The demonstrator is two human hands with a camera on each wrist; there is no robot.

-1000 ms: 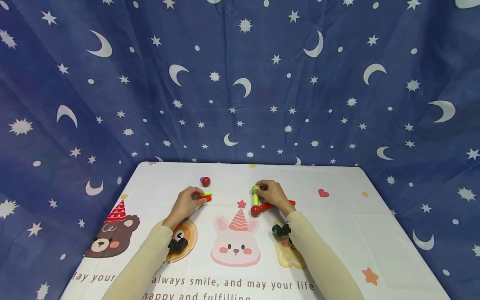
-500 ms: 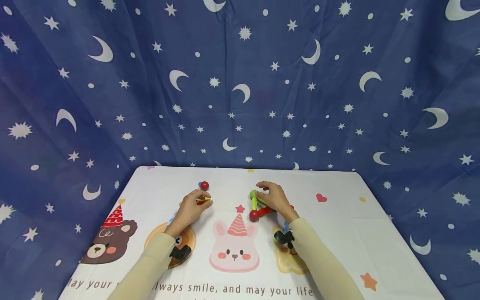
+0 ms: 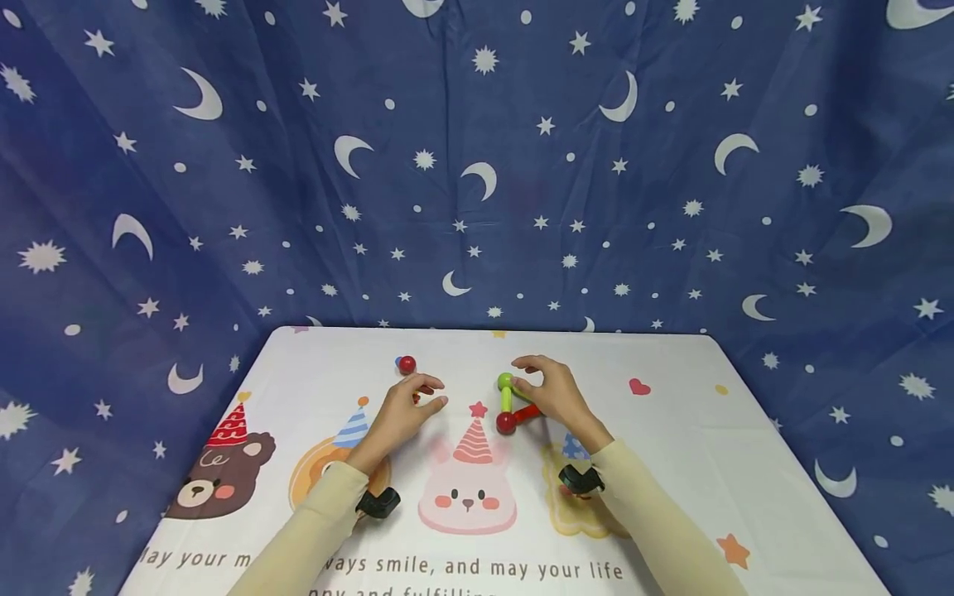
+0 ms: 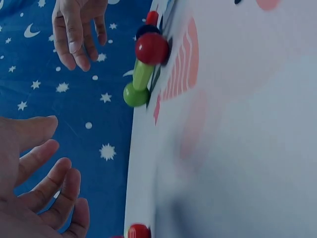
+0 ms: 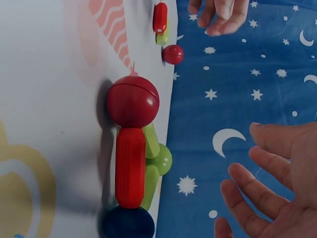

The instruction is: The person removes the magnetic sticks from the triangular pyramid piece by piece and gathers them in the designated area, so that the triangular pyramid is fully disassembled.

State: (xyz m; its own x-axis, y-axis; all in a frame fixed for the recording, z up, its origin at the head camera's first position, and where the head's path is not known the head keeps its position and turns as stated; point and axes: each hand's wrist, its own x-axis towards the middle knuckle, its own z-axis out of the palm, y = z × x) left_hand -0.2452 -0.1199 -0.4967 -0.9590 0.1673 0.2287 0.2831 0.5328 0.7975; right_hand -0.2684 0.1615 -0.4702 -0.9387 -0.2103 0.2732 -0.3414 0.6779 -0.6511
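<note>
A toy frame stands on the white printed cloth (image 3: 671, 430): a green ball (image 3: 505, 382), a green stick (image 3: 507, 401), a red ball (image 3: 506, 423) and a red stick (image 3: 527, 414). The right wrist view adds a dark blue ball (image 5: 128, 223) at the red stick's (image 5: 130, 168) other end. My right hand (image 3: 522, 374) hovers just right of the green ball, fingers spread, holding nothing. My left hand (image 3: 436, 393) is open too, over a loose red stick (image 5: 160, 15) and a yellow-green stick (image 5: 164, 35). A separate red ball (image 3: 407, 364) lies beyond it.
The cloth shows a bear (image 3: 216, 472), a pink rabbit (image 3: 467, 488) and a line of text along the near edge. A blue star-and-moon curtain (image 3: 477, 165) hangs behind the table's far edge. Black wrist mounts (image 3: 378, 502) sit on both sleeves.
My left hand has let go of the two loose sticks and spread its fingers. My right hand has come off the green ball and opened.
</note>
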